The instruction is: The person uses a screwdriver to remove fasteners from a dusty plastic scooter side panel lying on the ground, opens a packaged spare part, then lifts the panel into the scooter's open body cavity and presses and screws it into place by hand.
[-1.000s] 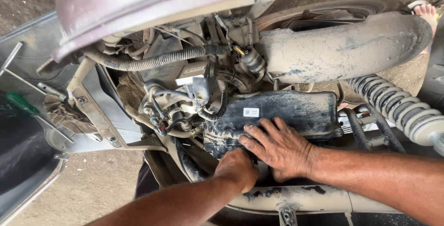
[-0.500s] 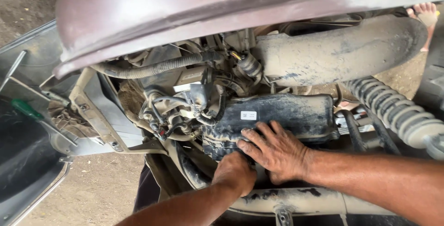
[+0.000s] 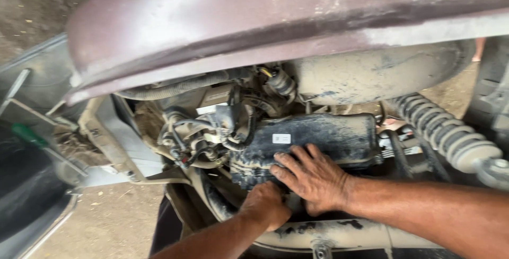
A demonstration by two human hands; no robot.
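The right hand (image 3: 313, 177) lies flat, fingers spread wide, on the near edge of the dusty black plastic box (image 3: 318, 139) in the middle of the scooter's underside. The left hand (image 3: 265, 206) is curled just beside it, knuckles up, pressed against the box's lower left corner; what it grips cannot be told. Left of the box sits a tangle of black hoses and wires (image 3: 207, 132). A coiled grey shock spring (image 3: 445, 132) runs to the right. Above, the maroon body panel (image 3: 265, 25) overhangs everything.

We see bare, dusty ground (image 3: 114, 222) under the scooter, strewn with small dry leaves and bits of straw. A grey body panel (image 3: 32, 206) lies on it at left.
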